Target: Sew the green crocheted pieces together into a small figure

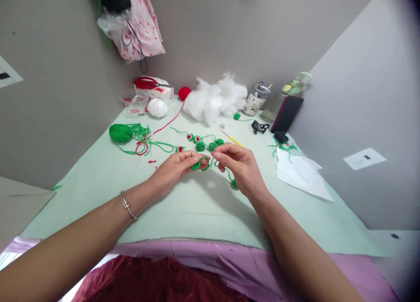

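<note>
My left hand [179, 168] pinches a small green crochet piece [196, 165] between thumb and fingers, above the middle of the table. Close by on the right, my right hand [239, 164] has thumb and forefinger pressed together; what lies in that pinch is too small to make out. Green yarn loops hang between the two hands. Just beyond the fingertips lie green crochet balls [200, 146] and small red-and-green pieces [196, 139]. Another green ball [234, 183] with a yarn tail is partly behind my right hand. A yellow-handled crochet hook [235, 141] rests past my right knuckles.
Green yarn [120, 133] and a white ball [157, 108] lie left. Behind are red-handled scissors [147, 82], red yarn [184, 93] and white stuffing [215, 98]. A pen cup [254, 103], bottle [274, 105], phone [287, 114], black hair claw [260, 126] and white paper [300, 173] stand or lie right.
</note>
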`<state>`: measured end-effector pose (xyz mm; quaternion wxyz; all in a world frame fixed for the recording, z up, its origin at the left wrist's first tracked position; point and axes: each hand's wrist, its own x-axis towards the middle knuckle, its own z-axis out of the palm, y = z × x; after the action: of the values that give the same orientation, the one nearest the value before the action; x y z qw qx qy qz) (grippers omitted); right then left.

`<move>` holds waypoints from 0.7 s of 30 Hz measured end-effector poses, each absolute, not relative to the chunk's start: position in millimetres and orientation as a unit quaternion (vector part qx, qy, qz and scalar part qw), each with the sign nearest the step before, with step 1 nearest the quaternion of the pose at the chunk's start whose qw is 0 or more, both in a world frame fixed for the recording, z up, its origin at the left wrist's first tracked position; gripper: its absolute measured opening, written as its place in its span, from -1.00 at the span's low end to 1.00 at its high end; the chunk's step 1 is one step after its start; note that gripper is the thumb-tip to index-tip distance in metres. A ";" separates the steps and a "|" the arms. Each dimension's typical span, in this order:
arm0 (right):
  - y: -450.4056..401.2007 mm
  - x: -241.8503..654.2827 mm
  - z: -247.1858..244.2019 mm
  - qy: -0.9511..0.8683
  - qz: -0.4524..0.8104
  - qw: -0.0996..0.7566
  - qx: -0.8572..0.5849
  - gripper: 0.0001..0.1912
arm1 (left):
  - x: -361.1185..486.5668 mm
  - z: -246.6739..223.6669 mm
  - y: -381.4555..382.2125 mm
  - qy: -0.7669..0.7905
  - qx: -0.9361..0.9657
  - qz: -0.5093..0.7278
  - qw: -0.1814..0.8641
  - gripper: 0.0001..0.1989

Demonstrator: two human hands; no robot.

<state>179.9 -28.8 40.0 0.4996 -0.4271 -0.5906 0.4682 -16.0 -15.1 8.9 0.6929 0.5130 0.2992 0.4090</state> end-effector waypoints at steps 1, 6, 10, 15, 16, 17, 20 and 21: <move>-29.4 178.8 40.6 -0.591 0.475 0.499 -0.420 -0.86 | -16.1 8.9 -15.3 0.300 0.514 0.409 0.692 -0.79; -32.2 173.3 41.2 -0.602 0.481 0.493 -0.403 -0.87 | -15.7 11.9 -17.4 0.298 0.518 0.407 0.691 -0.80; -32.9 171.5 36.5 -0.627 0.440 0.487 -0.419 -0.87 | -14.7 14.1 -17.7 0.302 0.513 0.407 0.692 -0.80; -31.6 172.3 31.5 -0.647 0.404 0.487 -0.425 -0.90 | -15.5 12.8 -16.5 0.310 0.528 0.401 0.681 -0.79; -31.4 172.3 31.3 -0.648 0.403 0.487 -0.424 -0.91 | -15.7 12.4 -16.5 0.309 0.531 0.400 0.680 -0.79; -31.4 172.2 31.3 -0.649 0.401 0.487 -0.425 -0.91 | -15.9 12.1 -16.5 0.308 0.533 0.399 0.680 -0.79; -32.1 171.6 31.8 -0.652 0.393 0.485 -0.430 -0.91 | -15.9 12.2 -17.0 0.313 0.532 0.400 0.678 -0.78; -32.4 171.4 31.9 -0.652 0.390 0.485 -0.433 -0.91 | -15.9 12.3 -17.3 0.318 0.531 0.400 0.676 -0.78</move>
<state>171.4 -32.4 31.9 0.4849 -0.4333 -0.6522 0.3897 -15.9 -17.3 12.3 0.6759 0.5310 0.3176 0.4004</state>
